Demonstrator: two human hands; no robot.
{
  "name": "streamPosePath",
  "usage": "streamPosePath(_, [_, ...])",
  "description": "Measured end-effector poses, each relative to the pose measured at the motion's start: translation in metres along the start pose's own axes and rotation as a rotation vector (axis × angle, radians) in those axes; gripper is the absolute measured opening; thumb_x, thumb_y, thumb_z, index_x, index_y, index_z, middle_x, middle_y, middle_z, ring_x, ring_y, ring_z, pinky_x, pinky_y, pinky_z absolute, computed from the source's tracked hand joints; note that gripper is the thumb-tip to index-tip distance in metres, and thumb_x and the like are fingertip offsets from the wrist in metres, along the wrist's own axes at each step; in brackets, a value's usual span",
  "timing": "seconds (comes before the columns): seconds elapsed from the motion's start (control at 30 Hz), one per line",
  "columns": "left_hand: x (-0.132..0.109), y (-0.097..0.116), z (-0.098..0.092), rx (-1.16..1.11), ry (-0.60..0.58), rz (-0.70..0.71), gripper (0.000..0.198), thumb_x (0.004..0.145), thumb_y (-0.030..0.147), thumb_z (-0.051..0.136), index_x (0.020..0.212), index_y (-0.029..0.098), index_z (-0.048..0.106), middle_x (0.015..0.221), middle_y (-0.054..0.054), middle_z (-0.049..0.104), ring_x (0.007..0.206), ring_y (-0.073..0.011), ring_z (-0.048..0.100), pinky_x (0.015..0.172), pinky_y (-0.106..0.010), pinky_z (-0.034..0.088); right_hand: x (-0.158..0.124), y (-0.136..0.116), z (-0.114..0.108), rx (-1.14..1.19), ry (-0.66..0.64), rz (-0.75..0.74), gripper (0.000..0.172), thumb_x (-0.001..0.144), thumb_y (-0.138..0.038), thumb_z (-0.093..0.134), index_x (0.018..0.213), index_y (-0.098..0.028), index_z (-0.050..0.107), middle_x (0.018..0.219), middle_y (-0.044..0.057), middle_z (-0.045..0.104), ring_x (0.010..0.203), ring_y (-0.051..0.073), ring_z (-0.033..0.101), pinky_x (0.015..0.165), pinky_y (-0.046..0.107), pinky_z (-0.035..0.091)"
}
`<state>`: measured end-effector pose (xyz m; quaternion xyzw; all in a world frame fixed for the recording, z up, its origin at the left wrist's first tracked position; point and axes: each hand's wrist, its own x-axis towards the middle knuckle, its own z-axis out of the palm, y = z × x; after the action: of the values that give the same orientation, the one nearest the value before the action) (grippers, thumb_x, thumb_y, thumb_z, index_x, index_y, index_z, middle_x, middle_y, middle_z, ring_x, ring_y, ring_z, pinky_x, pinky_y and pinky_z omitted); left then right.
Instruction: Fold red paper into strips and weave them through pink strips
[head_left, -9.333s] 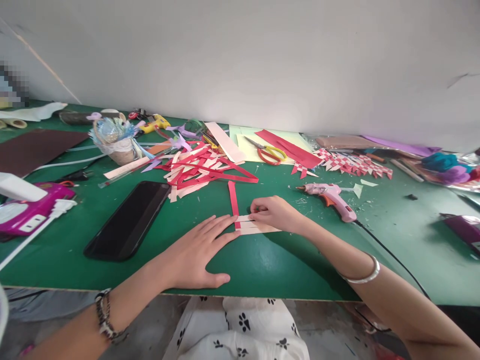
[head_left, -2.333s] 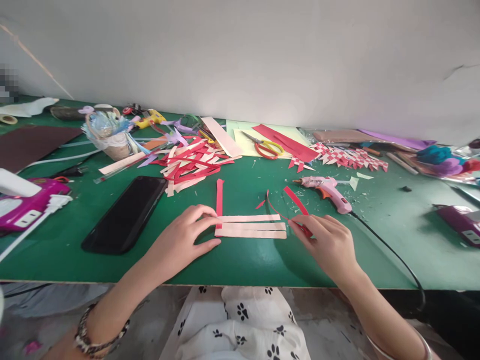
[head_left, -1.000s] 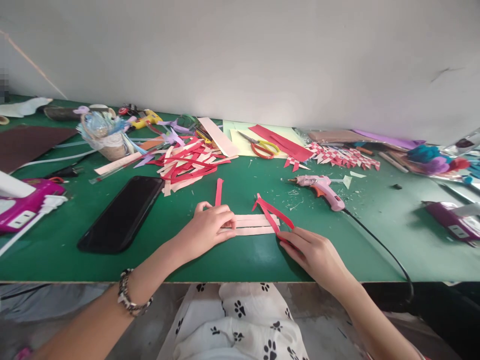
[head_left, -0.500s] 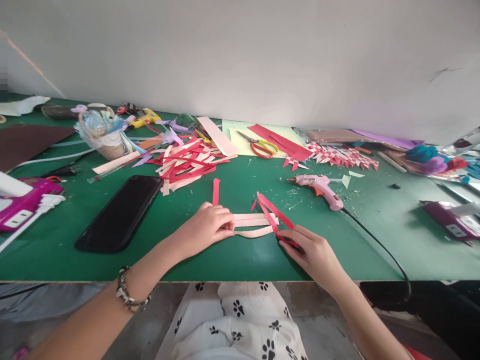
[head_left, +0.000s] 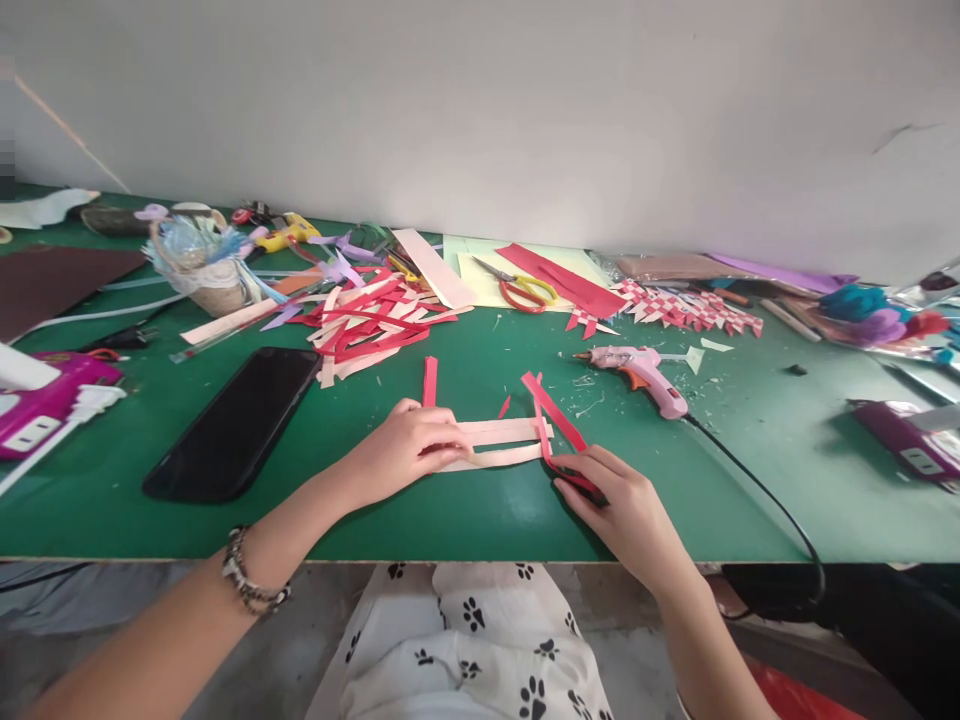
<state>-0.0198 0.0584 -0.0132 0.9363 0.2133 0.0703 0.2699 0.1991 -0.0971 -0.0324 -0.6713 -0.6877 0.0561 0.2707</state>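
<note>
My left hand (head_left: 424, 440) is closed, its fingertips gripping the pale pink paper strips (head_left: 502, 431) that run side by side to the right across the table. A red strip (head_left: 430, 382) sticks out beyond its knuckles. My right hand (head_left: 604, 490) pinches red paper strips (head_left: 559, 412) that slant up and to the left. One red strip crosses the right ends of the pale strips. How the red strip weaves over or under each pale one is too small to tell. A small red scrap (head_left: 505, 406) lies just beyond them.
A pink glue gun (head_left: 637, 372) with a black cord lies at right. The phone (head_left: 236, 425) is at left. Behind are a pile of cut strips (head_left: 375, 325), scissors (head_left: 525, 290), red paper (head_left: 559, 280) and woven red-and-white pieces (head_left: 686, 305). Purple power strips (head_left: 56, 405) stand at the sides.
The crossing red strip has shifted against the right ends of the pale strips and stands more upright. The lowest pale strip is straighter and closer to the others. Both hands keep their grip.
</note>
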Motion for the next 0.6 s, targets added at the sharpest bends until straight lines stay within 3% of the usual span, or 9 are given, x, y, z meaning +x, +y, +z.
streamPosePath(0.23, [0.0,0.002,0.002,-0.059,0.022,-0.052,0.024,0.089,0.031,0.041,0.083,0.026,0.063,0.087,0.001,0.06,0.077,-0.0146,0.052,0.081,-0.032,0.035,-0.001,0.0,0.001,0.019,0.074,0.035,0.016,0.087,-0.024,0.046,0.089,-0.018,0.061,0.072,0.003,0.057,0.058,0.012,0.052,0.053,0.023,0.042])
streamPosePath(0.4, [0.002,0.003,-0.002,-0.269,-0.017,-0.138,0.029,0.087,0.043,0.042,0.078,0.02,0.058,0.069,0.001,0.055,0.059,-0.0114,0.05,0.06,-0.025,0.04,-0.001,-0.003,0.001,0.03,0.133,0.079,0.016,0.088,-0.024,0.045,0.094,-0.018,0.059,0.074,0.002,0.058,0.057,0.011,0.052,0.05,0.021,0.04])
streamPosePath(0.6, [0.002,0.003,-0.005,-0.335,-0.018,-0.202,0.022,0.086,0.038,0.044,0.084,0.02,0.057,0.07,0.002,0.056,0.062,-0.0123,0.053,0.059,-0.025,0.041,0.006,-0.012,0.009,-0.173,0.166,-0.069,0.019,0.089,-0.018,0.041,0.086,-0.017,0.06,0.072,0.004,0.058,0.063,0.013,0.053,0.056,0.024,0.04])
